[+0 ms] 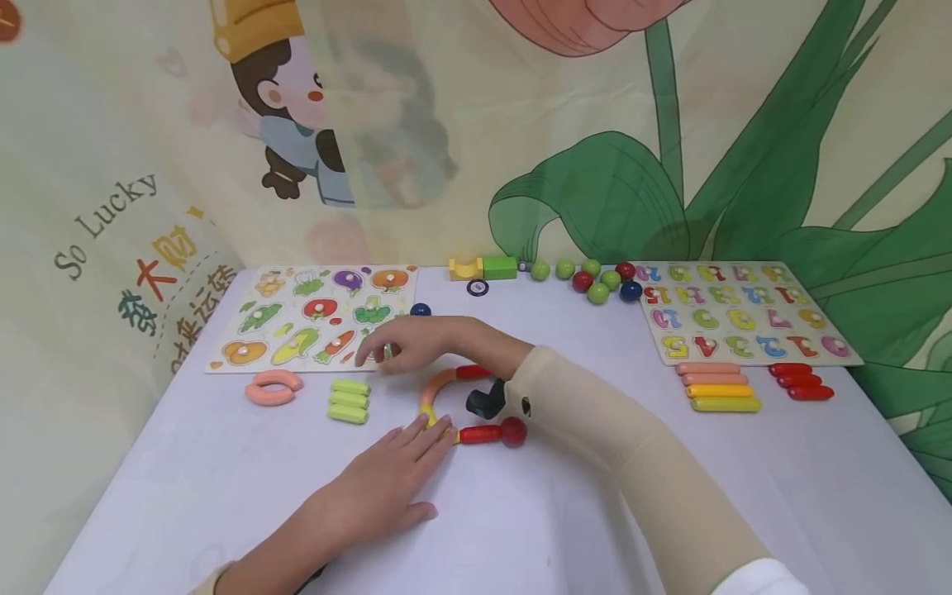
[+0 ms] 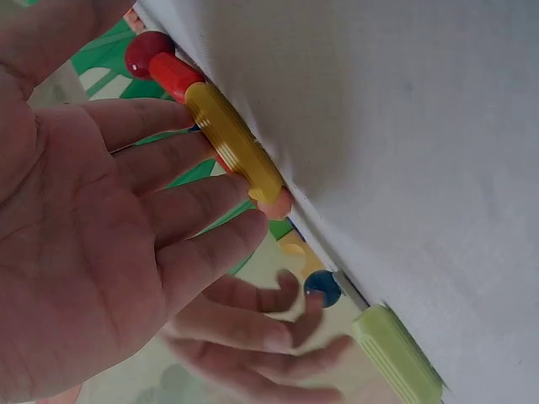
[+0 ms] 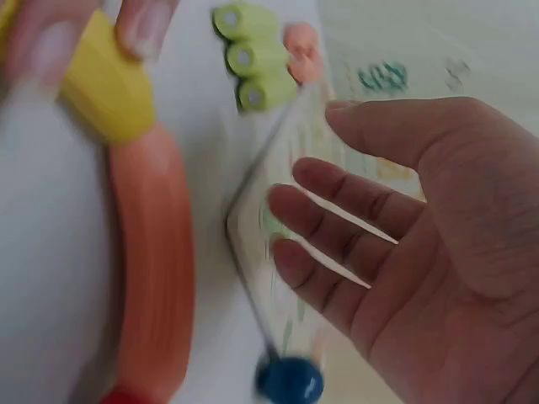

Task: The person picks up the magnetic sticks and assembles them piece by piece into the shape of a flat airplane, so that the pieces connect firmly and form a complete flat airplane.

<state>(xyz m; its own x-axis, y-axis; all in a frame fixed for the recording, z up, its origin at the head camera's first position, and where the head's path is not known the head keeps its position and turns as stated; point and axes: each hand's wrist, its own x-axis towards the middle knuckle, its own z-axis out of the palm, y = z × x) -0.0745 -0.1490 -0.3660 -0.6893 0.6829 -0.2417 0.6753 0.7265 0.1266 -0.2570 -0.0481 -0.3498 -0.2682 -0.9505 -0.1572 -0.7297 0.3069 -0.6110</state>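
Note:
Near the middle of the white table lies a curved chain of toy pieces: a red ball point(image 1: 513, 431), a red rod point(image 1: 479, 434), a yellow curved piece point(image 2: 236, 143), a salmon curved piece point(image 3: 152, 261) and another red rod point(image 1: 472, 372). My left hand point(image 1: 383, 487) has its fingers straight, with the fingertips on the yellow piece. Beyond the chain, my right hand point(image 1: 412, 343) hovers by the corner of the vegetable puzzle board point(image 1: 349, 287), its fingers loosely bent and nothing between them. Three light green rods point(image 1: 348, 402) lie below that hand, and a dark blue ball point(image 1: 420, 310) sits just behind it.
Two salmon curved pieces point(image 1: 273, 387) lie at left. Along the back stand a green block point(image 1: 499, 268), a yellow block point(image 1: 465, 268) and several balls point(image 1: 597, 292). A number puzzle board point(image 1: 744, 314) is at right, fronted by salmon and yellow rods point(image 1: 717, 390) and red rods point(image 1: 802, 381).

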